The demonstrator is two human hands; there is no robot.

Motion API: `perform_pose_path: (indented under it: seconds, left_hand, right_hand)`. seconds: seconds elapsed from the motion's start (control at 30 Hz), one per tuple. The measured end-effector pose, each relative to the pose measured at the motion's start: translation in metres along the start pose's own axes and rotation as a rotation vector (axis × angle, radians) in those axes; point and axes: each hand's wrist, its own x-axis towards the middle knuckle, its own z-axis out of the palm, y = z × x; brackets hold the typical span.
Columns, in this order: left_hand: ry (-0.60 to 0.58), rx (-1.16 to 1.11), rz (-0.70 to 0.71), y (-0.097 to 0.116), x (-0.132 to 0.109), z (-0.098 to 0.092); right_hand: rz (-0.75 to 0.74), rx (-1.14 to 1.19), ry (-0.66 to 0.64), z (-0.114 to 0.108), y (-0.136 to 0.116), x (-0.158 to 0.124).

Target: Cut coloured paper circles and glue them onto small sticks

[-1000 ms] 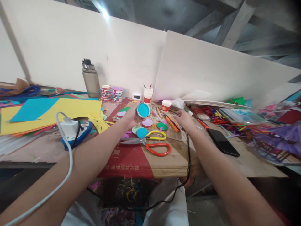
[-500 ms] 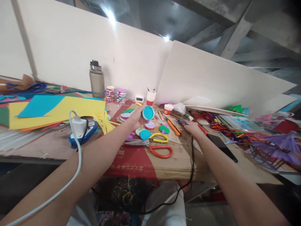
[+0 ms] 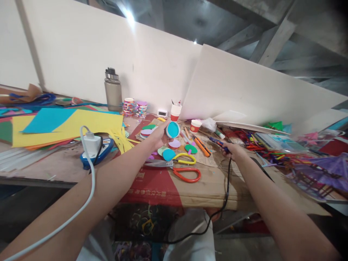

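My left hand [image 3: 163,133] is closed around a paper cup [image 3: 173,129], whose round end facing me shows a bright blue disc inside a white rim. Over on the right, my right hand [image 3: 230,150] grips a dark blue corded glue gun [image 3: 217,142], its tip pointing left. A black cord [image 3: 227,185] hangs from it over the table edge. Between the hands lie scissors [image 3: 187,174] with one yellow and one red handle. Paper circles in blue [image 3: 168,154], green [image 3: 190,148] and lilac [image 3: 174,144] are scattered below the cup.
Yellow paper sheets [image 3: 89,125] and a blue power strip [image 3: 106,148] with a white plug lie left. Behind stand a bottle [image 3: 113,90], decorated cup stacks [image 3: 141,109] and a red-white cup [image 3: 195,125]. Orange cutters [image 3: 202,146] lie mid-table; a purple paper umbrella [image 3: 323,168] is right.
My right hand has lifted the glue gun slightly and drawn it to the right, and its cord moved along. My left hand keeps the cup in nearly the same place.
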Motion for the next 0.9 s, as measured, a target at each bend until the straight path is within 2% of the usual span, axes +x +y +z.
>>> perform_pose_path:
  seconds: [0.17,0.3,0.37,0.53,0.63,0.7,0.77,0.9]
  left_hand:
    - [0.003,0.018,-0.006,-0.002,0.002,0.0]
    - [0.092,0.025,-0.008,-0.002,0.002,0.001]
    - [0.137,0.02,-0.018,-0.002,0.004,0.0]
    - [0.162,0.003,-0.017,-0.003,0.008,-0.005]
    - [0.168,0.003,-0.026,-0.003,0.007,-0.006]
    - [0.168,0.018,-0.039,-0.004,0.007,-0.007]
    - [0.155,0.028,-0.039,-0.004,0.006,-0.007]
    - [0.133,0.02,-0.007,-0.005,0.007,-0.007]
  right_hand:
    - [-0.105,0.172,0.175,0.003,-0.007,-0.004]
    - [-0.197,0.289,0.225,0.017,-0.024,-0.007]
    - [-0.232,0.34,0.184,0.029,-0.034,-0.014]
    - [-0.429,0.539,-0.095,0.069,-0.049,-0.054]
    - [-0.513,0.388,-0.334,0.083,-0.046,-0.083]
    - [-0.523,0.212,-0.418,0.085,-0.042,-0.096]
    - [-0.617,0.067,-0.421,0.082,-0.037,-0.104]
    - [-0.903,-0.107,-0.374,0.076,-0.03,-0.108]
